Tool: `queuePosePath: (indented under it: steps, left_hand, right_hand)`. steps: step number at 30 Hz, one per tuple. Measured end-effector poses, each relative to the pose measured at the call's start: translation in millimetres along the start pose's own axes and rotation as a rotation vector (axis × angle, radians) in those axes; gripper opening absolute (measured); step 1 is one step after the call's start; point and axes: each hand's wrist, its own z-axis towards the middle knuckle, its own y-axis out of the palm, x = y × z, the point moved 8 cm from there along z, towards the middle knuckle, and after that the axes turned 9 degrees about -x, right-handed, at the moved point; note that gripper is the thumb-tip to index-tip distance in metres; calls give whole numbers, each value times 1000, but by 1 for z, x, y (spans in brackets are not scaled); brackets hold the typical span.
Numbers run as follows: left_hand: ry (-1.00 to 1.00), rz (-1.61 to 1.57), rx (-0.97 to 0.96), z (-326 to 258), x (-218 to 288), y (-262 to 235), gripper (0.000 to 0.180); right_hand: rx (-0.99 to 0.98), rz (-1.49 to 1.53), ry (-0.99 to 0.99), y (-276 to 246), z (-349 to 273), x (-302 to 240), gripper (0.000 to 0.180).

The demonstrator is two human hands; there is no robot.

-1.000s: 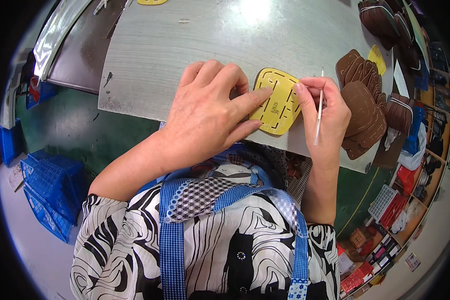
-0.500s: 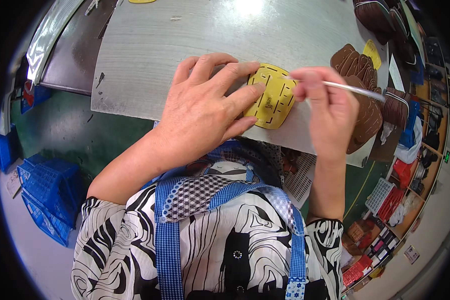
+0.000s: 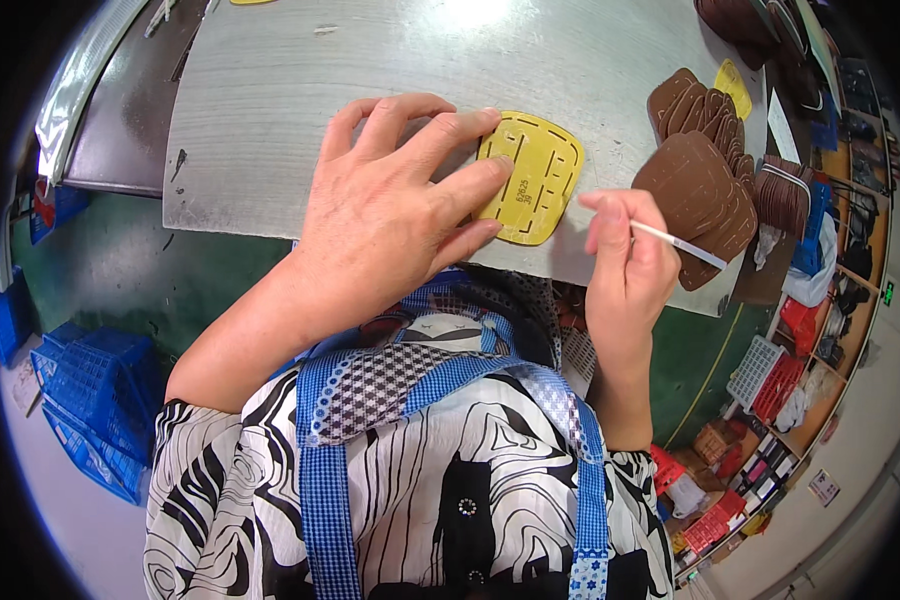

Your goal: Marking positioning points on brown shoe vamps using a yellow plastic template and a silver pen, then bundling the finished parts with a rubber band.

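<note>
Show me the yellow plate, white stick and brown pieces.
Yellow plate [image 3: 536, 178], head view: middle of its face.
White stick [image 3: 678, 244], head view: on its shaft.
Brown pieces [image 3: 688, 185], head view: front stack's top piece.

Left hand [image 3: 385, 195] spread, fingertips on the left side of the yellow slotted template [image 3: 535, 190], which lies flat on the grey table [image 3: 260, 130]. Right hand [image 3: 630, 260] just off the template's right edge, thin white stick [image 3: 695, 248] pinched in the fingers, its visible end angled down-right toward the fanned pile of brown pieces [image 3: 695, 185]. Tied brown bundle [image 3: 783, 198] right beside that pile, smaller yellow piece [image 3: 733, 88] at its far end, blue crates [image 3: 105, 390] on the floor at left.
</note>
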Motion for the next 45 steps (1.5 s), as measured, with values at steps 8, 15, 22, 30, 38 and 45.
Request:
queuePosePath:
  steps: [8,15,22,30,38,45]
  left_hand:
    - [-8,11,18,1,1,2,39]
    - [-8,5,16,2,0,2,43]
    - [-24,-44,43,3,-3,-2,43]
    - [-20,-33,49,3,-2,-1,44]
    - [-14,-22,30,2,-1,1,46]
    - [-16,-6,29,2,-1,0,46]
  right_hand:
    - [63,647,65,4,2,12,29]
    - [19,228,-145,13,35,-16,23]
    - [-17,-16,-238,26,24,-37,15]
    - [-97,171,-125,19,16,-27,20]
    - [-45,-23,-190,22,20,-36,20]
    - [-206,78,-45,19,-4,-21,22]
